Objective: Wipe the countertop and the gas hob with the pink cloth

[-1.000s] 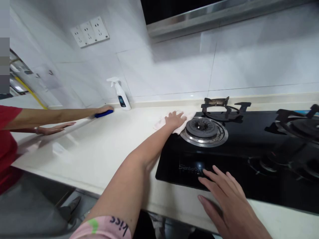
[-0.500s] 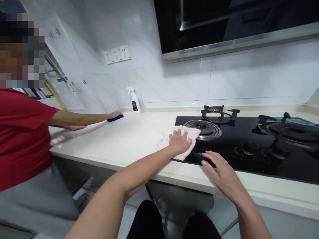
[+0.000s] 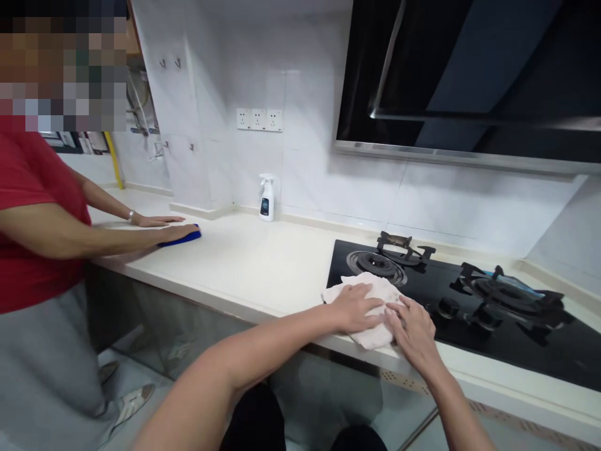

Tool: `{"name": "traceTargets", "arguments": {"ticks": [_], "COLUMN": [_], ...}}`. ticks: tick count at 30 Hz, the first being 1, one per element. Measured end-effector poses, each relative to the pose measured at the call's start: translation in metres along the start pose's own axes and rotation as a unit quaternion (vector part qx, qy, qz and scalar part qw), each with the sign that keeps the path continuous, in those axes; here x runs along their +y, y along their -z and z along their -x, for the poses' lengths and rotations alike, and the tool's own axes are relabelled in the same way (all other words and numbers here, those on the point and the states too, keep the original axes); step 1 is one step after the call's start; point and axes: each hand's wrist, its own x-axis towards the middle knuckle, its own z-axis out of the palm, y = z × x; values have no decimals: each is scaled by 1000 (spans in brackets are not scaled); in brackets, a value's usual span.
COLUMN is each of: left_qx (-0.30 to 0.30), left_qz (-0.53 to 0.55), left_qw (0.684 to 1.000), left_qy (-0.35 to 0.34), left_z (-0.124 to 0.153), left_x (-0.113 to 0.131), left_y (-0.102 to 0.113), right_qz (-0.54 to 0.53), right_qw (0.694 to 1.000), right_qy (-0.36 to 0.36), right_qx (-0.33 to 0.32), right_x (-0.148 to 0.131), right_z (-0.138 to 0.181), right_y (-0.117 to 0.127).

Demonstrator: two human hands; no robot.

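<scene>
A pale pink cloth (image 3: 375, 338) lies spread over the front left corner of the black gas stove (image 3: 469, 335) and the white counter edge. My left hand (image 3: 359, 307) rests flat on top of it, fingers stretched out and apart. At the cloth's right side is my right hand (image 3: 413, 329), its fingers bent and its thumb and fingertips close together on the fabric. The left burner (image 3: 375, 266) is just behind the cloth, with its pan support (image 3: 406, 250) standing off it at the back. Two control knobs (image 3: 446, 307) sit right of my right hand.
On the left, a person in a red shirt (image 3: 42, 181) presses a blue cloth (image 3: 188, 238) on the counter (image 3: 263, 269). A white spray bottle (image 3: 267, 200) stands by the wall below the sockets (image 3: 259, 119). The range hood (image 3: 451, 75) overhangs the stove.
My right hand has come onto the cloth. My left hand and the cloth have moved toward the counter's front edge. The other person's blue cloth has moved nearer to them. The view has turned.
</scene>
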Motion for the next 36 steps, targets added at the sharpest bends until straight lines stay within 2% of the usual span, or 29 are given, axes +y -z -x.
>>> {"name": "traceTargets", "arguments": {"ticks": [2, 4, 5, 7, 10, 13, 16, 21, 23, 26, 29, 31, 33, 36], "left_qx": [32, 53, 55, 69, 97, 111, 106, 130, 140, 149, 155, 156, 156, 158], "left_qz": [-12, -22, -27, -44, -58, -56, -60, -71, -74, -75, -79, -81, -81, -80], "left_qw": [999, 996, 993, 981, 966, 957, 958, 960, 959, 957, 957, 956, 955, 954], "left_qy": [21, 72, 102, 176, 234, 261, 258, 238, 236, 236, 232, 233, 238, 240], "left_z": [38, 81, 101, 135, 160, 162, 158, 160, 161, 162, 162, 163, 163, 164], "left_x": [-30, -64, -82, -115, -151, -165, -162, -159, -161, -164, -166, -168, -170, -173], "left_y": [10, 19, 22, 27, 31, 32, 30, 24, 21, 20, 19, 19, 18, 16], "right_qz": [40, 73, 84, 92, 105, 113, 72, -74, -112, -107, -31, 47, 122, 170], "right_qw": [999, 996, 994, 988, 966, 957, 968, 990, 993, 986, 986, 985, 982, 975], "right_qy": [-27, -54, -62, -46, 28, 77, 81, 56, -9, -110, -121, -120, -133, -133], "right_qx": [1, -6, -27, -112, -235, -256, -226, -107, -33, 64, 115, 113, 51, -57], "right_x": [-7, -25, -38, -68, -101, -99, -68, -5, 18, 54, 98, 130, 159, 187], "right_z": [-5, -12, -17, -27, -42, -51, -55, -75, -96, -142, -190, -213, -225, -225], "right_y": [0, 0, -1, -3, -5, -2, 2, -1, 3, 22, 47, 57, 56, 40]}}
